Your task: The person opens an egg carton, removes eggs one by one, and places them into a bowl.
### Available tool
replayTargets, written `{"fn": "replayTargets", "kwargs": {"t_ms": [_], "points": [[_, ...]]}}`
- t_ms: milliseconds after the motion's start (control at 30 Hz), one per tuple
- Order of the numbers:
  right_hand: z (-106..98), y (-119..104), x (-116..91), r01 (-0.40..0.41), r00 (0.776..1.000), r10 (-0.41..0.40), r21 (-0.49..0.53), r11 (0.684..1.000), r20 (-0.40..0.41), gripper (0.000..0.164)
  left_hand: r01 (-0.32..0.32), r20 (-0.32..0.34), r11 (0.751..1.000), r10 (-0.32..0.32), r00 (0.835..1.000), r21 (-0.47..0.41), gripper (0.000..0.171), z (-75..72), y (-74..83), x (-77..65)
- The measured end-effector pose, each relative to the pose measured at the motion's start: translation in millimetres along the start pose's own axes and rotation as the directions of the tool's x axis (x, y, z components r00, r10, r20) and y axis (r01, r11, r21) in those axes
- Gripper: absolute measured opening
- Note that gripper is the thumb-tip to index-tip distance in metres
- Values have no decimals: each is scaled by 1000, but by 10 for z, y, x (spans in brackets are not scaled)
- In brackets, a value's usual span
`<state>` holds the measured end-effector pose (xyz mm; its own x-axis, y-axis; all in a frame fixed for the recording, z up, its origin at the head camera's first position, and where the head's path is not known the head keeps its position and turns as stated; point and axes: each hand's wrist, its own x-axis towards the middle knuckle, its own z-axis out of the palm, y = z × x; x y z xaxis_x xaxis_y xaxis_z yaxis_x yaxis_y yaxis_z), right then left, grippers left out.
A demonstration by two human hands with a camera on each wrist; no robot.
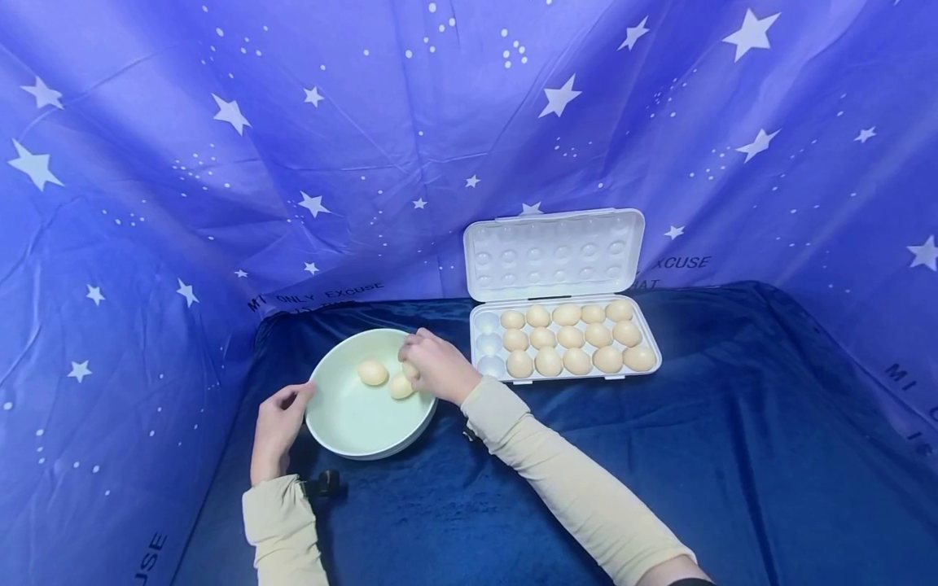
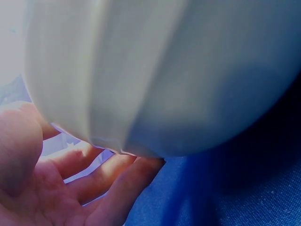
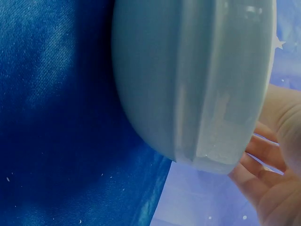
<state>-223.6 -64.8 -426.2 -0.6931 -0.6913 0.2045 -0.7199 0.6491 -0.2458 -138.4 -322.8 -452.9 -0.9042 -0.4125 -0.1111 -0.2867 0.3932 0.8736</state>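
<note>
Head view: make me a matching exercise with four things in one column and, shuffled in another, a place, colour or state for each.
Things
1. Left hand
2. Egg carton
3. Right hand
4. Table cover

Descriptions
A. Dark blue
B. Holding an egg
C. At the left edge of the bowl
D. Standing open

Pairs: 1-C, 2-D, 3-B, 4-A

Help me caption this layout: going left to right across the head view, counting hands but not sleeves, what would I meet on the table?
Left hand → pale green bowl → right hand → open egg carton.
</note>
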Motion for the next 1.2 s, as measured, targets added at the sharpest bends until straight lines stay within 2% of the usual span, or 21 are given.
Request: {"fn": "replayTargets", "kwargs": {"t_ms": [333,567,933,1200], "points": [[54,-20,25,33,999,-32,-93,995,11,21,1,6,1000,-1,1000,9,45,-1,6,-2],[115,-33,28,68,997,-72,-148,987,-24,13,20,13,1000,-20,1000,16,48,4,3,15],[143,-76,34,50,999,-49,-242,969,8,14,17,17,1000,-17,1000,21,47,4,1,17],[168,-78,49,42,999,-34,-264,964,35,17,28,31,1000,-28,999,-2,49,1,-2,20]]}}
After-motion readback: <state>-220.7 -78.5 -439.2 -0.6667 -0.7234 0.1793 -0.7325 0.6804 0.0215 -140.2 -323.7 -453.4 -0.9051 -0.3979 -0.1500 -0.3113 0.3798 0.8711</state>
